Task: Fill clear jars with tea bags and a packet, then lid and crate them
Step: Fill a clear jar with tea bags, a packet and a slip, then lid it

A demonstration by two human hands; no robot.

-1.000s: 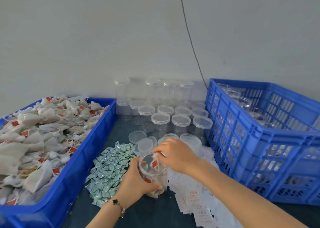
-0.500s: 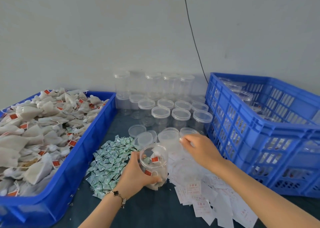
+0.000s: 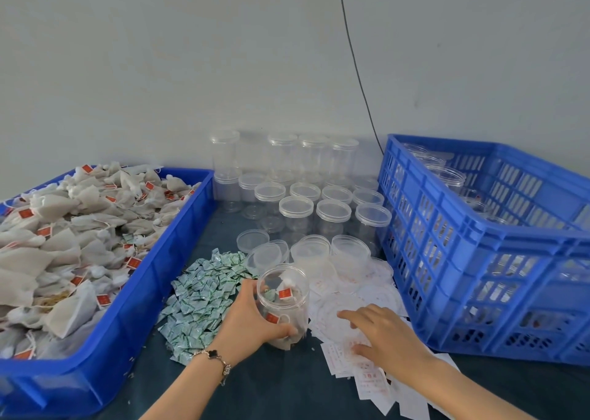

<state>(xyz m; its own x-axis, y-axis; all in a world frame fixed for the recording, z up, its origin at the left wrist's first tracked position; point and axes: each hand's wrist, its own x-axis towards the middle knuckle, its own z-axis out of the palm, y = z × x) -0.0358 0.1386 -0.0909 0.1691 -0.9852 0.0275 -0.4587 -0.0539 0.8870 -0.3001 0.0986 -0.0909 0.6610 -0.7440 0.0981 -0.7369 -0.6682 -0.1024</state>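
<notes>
The left hand point(image 3: 252, 319) gripped the open jar point(image 3: 282, 304), thumb and fingers curled round its lower wall; the jar stood tilted on the dark surface point(image 3: 281, 384) between the green packets point(image 3: 204, 295) and the white paper slips point(image 3: 360, 330). The right hand point(image 3: 383, 333) lay spread, fingers straight, on those slips — holding nothing.

Risks, as judged: the jar was unlidded and leaning, so a slack grip could spill its tea bags; the slips overlapped and might lift several at once.

Count: one jar in hand; two blue containers — the tea-bag tray point(image 3: 134, 279) and the crate point(image 3: 479, 260); about four loose lids point(image 3: 253, 238) beside it; upwards of a dozen empty lidded jars point(image 3: 296, 207) behind. Packets and bags were too many to count.
</notes>
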